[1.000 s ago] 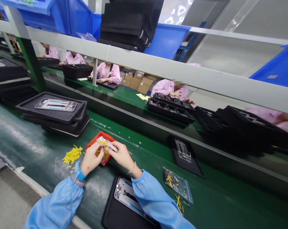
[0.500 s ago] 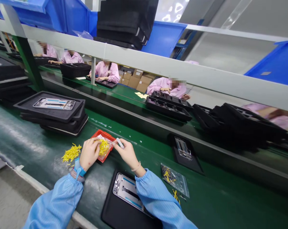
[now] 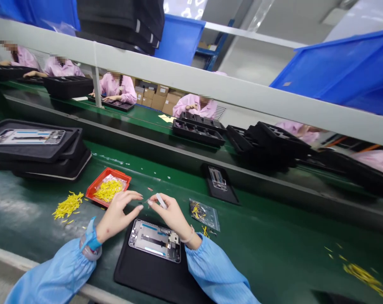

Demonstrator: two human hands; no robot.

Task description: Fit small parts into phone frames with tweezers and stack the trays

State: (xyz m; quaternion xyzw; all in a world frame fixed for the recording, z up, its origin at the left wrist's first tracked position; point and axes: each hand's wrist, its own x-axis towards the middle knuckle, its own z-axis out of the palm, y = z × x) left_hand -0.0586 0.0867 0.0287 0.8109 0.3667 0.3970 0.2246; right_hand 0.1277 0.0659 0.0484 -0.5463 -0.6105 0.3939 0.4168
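Now that the left hand has come out of the red plastic tray, we find both hands together above the black mat on the green bench. Working left to right, we pass a stack of black trays carrying a phone frame, then a loose heap of yellow strips, then the tray, its yellow strips lying on a clear bag. The left hand's fingers reach out, spread narrowly, and we cannot tell whether they hold anything tiny. The right hand pinches a slim white stick between its fingers, the stick now just above the top edge of a second phone frame lying on the mat. Further right we see a small clear bag of yellow and dark pieces, and, far along the bench, scattered yellow strips.
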